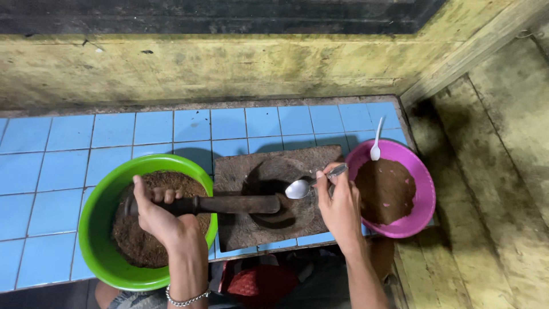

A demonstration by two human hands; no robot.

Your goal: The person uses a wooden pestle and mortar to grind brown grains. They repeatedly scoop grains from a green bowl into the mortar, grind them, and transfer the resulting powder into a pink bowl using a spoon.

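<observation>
**Brown powder, a stone block and a spoon**

Brown is all over our work here. We take the stone block (274,194) as our landmark, sitting on the blue tiled counter (57,166). Our left hand (160,214) is wrapped tight around the dark wooden pestle (229,204). The pestle lies flat, with its long side going left to right. Its handle end is over the green bowl (94,223) left of the block, and its fat end sits in the hollow of the block. Our right hand (340,203) is at the right edge of the block and pinches the handle of a metal spoon (303,187). The spoon's scoop points left into the hollow, just beside the pestle's fat end. Right of the block is a pink bowl (423,189) with brown powder and a white spoon (376,143).
</observation>
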